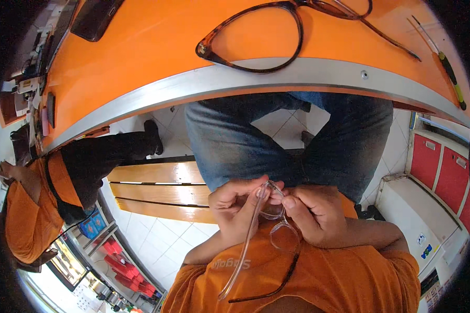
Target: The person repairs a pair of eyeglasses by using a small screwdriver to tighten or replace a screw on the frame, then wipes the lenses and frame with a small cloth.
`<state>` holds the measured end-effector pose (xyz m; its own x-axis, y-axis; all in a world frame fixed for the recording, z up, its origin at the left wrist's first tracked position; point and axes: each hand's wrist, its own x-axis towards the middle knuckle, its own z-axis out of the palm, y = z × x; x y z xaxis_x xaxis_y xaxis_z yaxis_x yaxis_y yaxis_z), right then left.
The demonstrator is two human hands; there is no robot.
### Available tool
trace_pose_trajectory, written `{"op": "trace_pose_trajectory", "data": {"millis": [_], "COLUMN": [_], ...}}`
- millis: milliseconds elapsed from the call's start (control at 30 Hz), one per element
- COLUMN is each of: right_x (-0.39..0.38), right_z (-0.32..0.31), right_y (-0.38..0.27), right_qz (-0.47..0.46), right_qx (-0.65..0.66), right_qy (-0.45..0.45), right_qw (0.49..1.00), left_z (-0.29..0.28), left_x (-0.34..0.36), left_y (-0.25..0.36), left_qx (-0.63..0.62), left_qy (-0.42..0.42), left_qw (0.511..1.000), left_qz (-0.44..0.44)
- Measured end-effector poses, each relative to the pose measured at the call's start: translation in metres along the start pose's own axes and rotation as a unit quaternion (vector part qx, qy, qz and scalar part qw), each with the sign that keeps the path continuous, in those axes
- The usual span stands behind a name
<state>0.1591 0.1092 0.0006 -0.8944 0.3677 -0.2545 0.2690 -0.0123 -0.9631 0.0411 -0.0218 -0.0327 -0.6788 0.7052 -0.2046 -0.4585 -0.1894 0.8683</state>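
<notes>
Head view: the left hand (236, 207) and right hand (318, 215), each grip closed on clear glasses (244, 251), hold them before the chest, seemingly pinched from both sides for steadiness; tortoiseshell glasses (301, 30) lie on the orange worktop (151, 52), within easy reach.

Surface (141, 52): orange-topped, edged by a silvery metal strip (324, 75).
Floor (154, 240): laid in white square tiles, divided by thin joints.
Bench (156, 190): built of yellowish wooden slats, by which bright light is reflected.
Red doors (450, 182): set at right, near a white cabinet (407, 203).
Shelving (100, 239): stocked with red goods (125, 266), seen at lower left.
Panel (70, 261): dark-framed, brightly lit.
</notes>
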Motion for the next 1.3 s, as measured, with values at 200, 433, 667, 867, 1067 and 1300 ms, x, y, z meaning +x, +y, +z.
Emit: {"op": "trace_pose_trajectory", "data": {"millis": [200,433,667,867,1067,1300], "right_x": [0.0,-0.02,-0.029,-0.003,0.006,0.011], "right_z": [0.008,0.0,-0.015,-0.022,-0.022,-0.024], "right_y": [0.002,0.023,0.015,-0.001,-0.007,-0.013], "right_qz": [-0.055,-0.029,0.021,-0.053,-0.087,-0.134], "right_qx": [0.006,0.095,-0.034,-0.093,-0.112,-0.179], "right_qy": [0.072,0.104,0.118,0.029,-0.014,-0.067], "right_qw": [0.996,0.99,0.992,0.994,0.99,0.972], "left_z": [0.003,-0.002,-0.012,-0.005,-0.007,-0.008], "left_x": [0.0,-0.004,-0.012,-0.001,0.002,0.006], "left_y": [0.002,0.001,0.008,0.008,0.004,0.0], "left_qx": [0.009,0.027,0.022,-0.064,-0.087,-0.106], "left_qy": [0.002,0.021,0.073,-0.017,-0.045,-0.066], "left_qw": [1.0,0.999,0.994,0.996,0.994,0.992], "left_qz": [-0.013,0.003,-0.076,-0.057,-0.04,-0.001]}}
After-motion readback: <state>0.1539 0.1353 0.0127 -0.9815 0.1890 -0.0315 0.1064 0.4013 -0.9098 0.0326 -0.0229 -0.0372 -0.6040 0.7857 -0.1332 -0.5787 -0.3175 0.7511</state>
